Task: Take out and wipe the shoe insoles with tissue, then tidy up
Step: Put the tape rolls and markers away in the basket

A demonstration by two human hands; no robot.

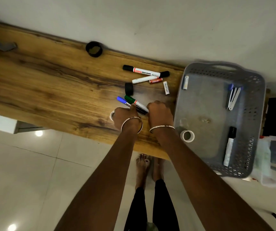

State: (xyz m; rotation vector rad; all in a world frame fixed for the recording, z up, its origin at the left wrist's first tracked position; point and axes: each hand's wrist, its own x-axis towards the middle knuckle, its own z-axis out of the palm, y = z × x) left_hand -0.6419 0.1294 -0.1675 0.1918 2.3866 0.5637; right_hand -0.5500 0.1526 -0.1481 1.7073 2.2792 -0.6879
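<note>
- Wooden table (50, 80) runs from 10 o'clock to 4 o'clock across the view. No shoe, insole or tissue shows anywhere, so I judge this to be the tidy-up part of the task.
- White tape roll (112, 115) peeks out at 9 o'clock of the left hand (125, 118). I cannot tell whether it is held or merely lies under the fingers.
- Left hand is curled, its thumb laid across the marker pair (136, 102), gripping it near the middle.
- Marker pair lies with its long axis from 10 o'clock to 4 o'clock, blue and green caps at the 10 o'clock end, tails toward the right hand (160, 114).
- Right hand sits curled over those tails, just beside the left. Its fingers are hidden, so I cannot tell whether it pinches them.
- Loose whiteboard marker (144, 71) and batteries lie at 12 o'clock of the hands, apart from them.
- Grey basket (255, 124) stands at 3 o'clock of the hands, and the right hand is the nearer. The coming move is probably a short carry rightward over its near wall.
</note>
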